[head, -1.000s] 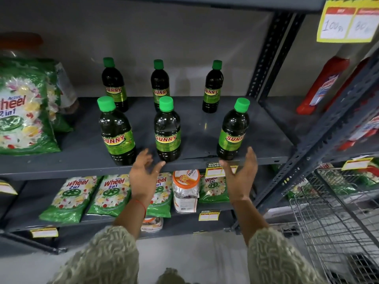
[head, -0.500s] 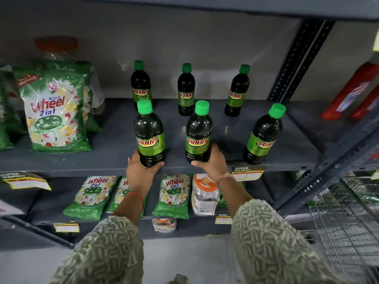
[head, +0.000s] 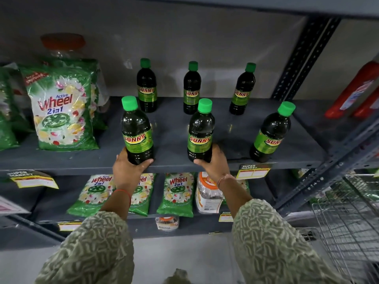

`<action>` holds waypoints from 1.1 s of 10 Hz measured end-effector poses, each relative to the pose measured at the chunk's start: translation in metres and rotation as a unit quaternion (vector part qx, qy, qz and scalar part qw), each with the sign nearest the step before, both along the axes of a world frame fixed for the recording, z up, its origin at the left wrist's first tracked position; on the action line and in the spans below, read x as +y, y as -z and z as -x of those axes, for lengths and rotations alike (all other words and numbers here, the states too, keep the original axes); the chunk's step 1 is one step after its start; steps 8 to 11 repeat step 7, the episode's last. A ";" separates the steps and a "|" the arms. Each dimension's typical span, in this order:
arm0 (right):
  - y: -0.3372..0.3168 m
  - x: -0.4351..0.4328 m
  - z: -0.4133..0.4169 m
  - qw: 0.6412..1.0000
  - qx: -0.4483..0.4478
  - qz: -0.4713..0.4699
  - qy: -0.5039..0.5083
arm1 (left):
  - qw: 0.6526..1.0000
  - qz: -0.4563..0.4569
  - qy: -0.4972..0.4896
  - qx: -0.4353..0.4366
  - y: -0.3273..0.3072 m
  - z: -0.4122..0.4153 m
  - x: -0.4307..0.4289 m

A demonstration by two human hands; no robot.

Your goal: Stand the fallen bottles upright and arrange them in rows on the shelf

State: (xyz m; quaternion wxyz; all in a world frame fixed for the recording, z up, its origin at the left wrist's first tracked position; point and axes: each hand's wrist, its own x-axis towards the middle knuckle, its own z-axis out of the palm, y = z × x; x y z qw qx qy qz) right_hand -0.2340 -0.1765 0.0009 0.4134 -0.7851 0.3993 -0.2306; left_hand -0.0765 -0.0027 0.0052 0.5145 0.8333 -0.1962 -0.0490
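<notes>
Several dark bottles with green caps and "SUNNY" labels stand upright on the grey shelf (head: 174, 128) in two rows. Back row: left bottle (head: 146, 85), middle bottle (head: 192, 88), right bottle (head: 242, 89). My left hand (head: 128, 169) grips the base of the front-left bottle (head: 137, 130). My right hand (head: 215, 162) grips the base of the front-middle bottle (head: 201, 130). The front-right bottle (head: 271, 133) stands free near the shelf edge, untouched.
A green Wheel detergent bag (head: 63, 107) stands at the shelf's left. Red bottles (head: 354, 93) lie on the adjoining shelf at right. More Wheel packets (head: 176, 193) and a jar (head: 207, 193) fill the shelf below. A wire basket (head: 348, 218) sits low right.
Both hands rose from below the shelf edge and closed on the bases of the front-left and front-middle bottles; these two now stand farther apart.
</notes>
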 end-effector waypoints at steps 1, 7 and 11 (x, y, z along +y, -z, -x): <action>-0.001 0.002 0.001 1.000 0.001 -0.001 -0.001 | 1.000 0.002 0.013 0.008 -0.002 -0.002 0.004; 0.001 0.003 0.012 0.998 -0.050 -0.031 0.002 | 0.999 -0.012 0.050 0.013 0.000 -0.001 0.017; 0.001 0.003 0.012 0.998 -0.050 -0.031 0.002 | 0.999 -0.012 0.050 0.013 0.000 -0.001 0.017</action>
